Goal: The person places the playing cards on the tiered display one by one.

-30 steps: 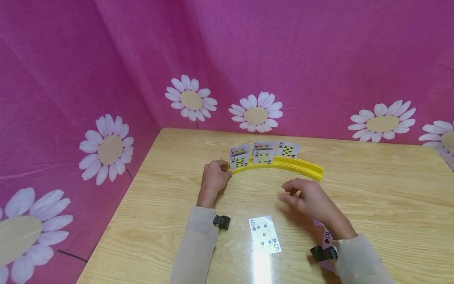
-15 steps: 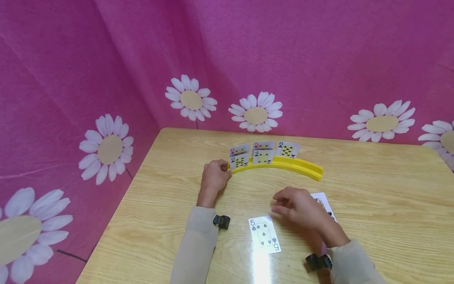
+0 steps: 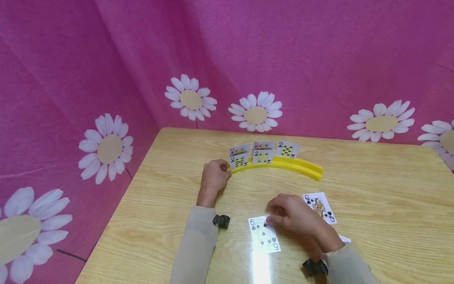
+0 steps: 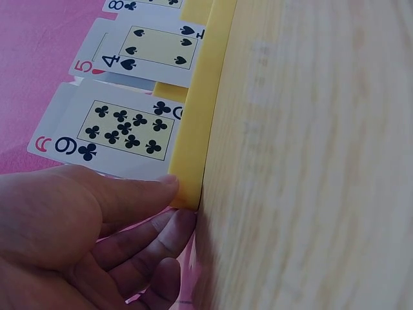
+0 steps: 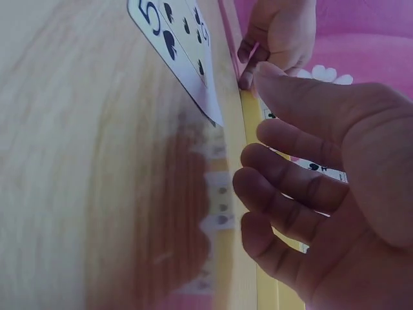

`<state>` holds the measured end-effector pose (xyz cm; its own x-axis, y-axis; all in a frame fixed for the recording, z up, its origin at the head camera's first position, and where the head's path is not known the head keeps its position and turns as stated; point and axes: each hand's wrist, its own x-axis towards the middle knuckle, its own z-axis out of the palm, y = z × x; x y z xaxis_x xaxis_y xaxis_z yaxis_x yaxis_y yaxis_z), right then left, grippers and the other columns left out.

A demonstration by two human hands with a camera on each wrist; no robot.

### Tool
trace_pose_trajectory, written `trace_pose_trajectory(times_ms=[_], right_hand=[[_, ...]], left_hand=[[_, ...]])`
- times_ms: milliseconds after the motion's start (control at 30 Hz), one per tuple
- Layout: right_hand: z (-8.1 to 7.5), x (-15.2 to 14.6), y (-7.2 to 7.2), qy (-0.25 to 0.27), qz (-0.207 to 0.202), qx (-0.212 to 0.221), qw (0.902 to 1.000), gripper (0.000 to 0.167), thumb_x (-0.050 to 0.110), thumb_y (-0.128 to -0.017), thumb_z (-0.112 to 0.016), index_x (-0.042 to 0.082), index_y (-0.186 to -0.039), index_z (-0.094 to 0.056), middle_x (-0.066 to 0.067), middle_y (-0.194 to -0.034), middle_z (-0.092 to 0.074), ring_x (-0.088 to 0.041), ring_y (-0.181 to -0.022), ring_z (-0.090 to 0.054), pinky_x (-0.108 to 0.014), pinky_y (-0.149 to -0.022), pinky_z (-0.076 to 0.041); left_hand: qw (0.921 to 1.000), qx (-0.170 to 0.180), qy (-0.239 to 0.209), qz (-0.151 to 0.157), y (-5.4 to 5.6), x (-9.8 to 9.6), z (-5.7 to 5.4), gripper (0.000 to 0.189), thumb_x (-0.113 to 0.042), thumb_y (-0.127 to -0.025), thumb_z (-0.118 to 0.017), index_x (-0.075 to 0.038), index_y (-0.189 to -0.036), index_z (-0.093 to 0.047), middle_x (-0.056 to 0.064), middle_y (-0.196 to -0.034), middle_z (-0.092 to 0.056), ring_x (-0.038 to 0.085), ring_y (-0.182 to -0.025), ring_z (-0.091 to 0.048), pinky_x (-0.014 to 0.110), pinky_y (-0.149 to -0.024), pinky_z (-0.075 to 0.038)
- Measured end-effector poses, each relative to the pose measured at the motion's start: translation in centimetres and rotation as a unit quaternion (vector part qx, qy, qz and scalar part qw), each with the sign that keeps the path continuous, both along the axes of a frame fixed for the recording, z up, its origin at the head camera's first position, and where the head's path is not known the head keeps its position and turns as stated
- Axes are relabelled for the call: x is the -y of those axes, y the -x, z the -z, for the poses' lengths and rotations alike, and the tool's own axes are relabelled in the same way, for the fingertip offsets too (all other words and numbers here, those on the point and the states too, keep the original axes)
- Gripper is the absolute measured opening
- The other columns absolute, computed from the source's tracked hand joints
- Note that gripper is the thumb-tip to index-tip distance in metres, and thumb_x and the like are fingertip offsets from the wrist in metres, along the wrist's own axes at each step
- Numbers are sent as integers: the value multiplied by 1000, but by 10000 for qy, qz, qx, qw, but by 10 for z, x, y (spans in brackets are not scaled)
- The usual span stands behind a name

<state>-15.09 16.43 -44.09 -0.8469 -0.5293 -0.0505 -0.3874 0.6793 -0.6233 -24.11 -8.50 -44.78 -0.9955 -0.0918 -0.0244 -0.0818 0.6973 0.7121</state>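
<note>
My left hand (image 3: pixel 214 174) pinches the left end of a curved yellow card holder (image 3: pixel 301 167), thumb on its front and fingers at its end. Standing in the holder are a nine of clubs (image 4: pixel 122 132) before a red six, a four of spades (image 4: pixel 158 48) before a red five, and an eight of clubs (image 3: pixel 288 149). Above the table, my right hand (image 3: pixel 296 215) holds nothing, its fingers loosely bent. Below its fingertips and to their left lies a five of spades (image 3: pixel 263 235), face up. In the right wrist view the fingers look apart from that card.
On the table a queen of spades (image 3: pixel 320 207) lies face up, right of my right hand. A corner of another card (image 3: pixel 345 239) shows beside the right sleeve, which hides the rest. Pink flowered cloth (image 3: pixel 301 59) hangs behind the wooden table (image 3: pixel 390 189).
My right hand has moved left and toward me, reaching the top of the five of spades and uncovering the queen of spades. The left hand and the card holder have stayed put.
</note>
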Motion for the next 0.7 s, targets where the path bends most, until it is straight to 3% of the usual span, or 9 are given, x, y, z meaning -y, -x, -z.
trace_pose_trajectory(times_ms=[267, 700], right_hand=[[4, 4, -4, -21, -279, -117, 9995, 29, 28, -81, -85, 12, -104, -74, 10, -85, -60, -10, -75, -53, -28, -68, -47], [6, 7, -6, -272, -284, -327, 9987, 36, 30, -74, -90, 11, -101, -75, 10, -82, -55, -8, -71, -48, -27, -63, -43]], left_hand=[[10000, -19, -30, -13, 1, 0, 1, 34, -9, -88, -77, -4, -120, -72, 7, -101, -71, 18, -93, -64, 35, -84, -52], [10000, -30, 6, -29, 1, 0, 1, 33, -8, -88, -77, -3, -120, -72, 7, -99, -71, 18, -92, -63, 34, -82, -52]])
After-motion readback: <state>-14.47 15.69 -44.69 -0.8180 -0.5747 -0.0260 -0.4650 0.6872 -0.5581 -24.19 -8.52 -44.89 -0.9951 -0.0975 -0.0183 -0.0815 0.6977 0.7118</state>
